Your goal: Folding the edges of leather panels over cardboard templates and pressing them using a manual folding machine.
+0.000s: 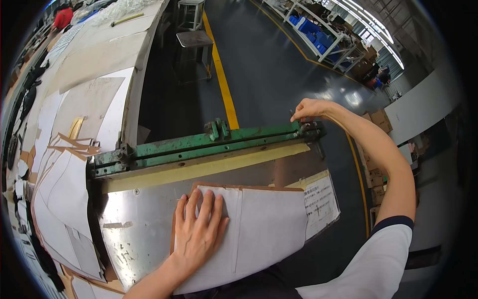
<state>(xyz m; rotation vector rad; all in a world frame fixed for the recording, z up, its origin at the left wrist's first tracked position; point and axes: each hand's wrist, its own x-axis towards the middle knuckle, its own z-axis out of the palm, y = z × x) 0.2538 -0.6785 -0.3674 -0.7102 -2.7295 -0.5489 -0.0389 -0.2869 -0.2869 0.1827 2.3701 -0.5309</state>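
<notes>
Head view: we should press white panel [271, 224] flat with spread left hand [198, 231], clear of green bar [259, 133]; right hand [308, 109] curled, can't tell on what.

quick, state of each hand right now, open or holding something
Left hand: open, laid on the white panel.
Right hand: curled by the green bar; grip cannot be told.
</notes>
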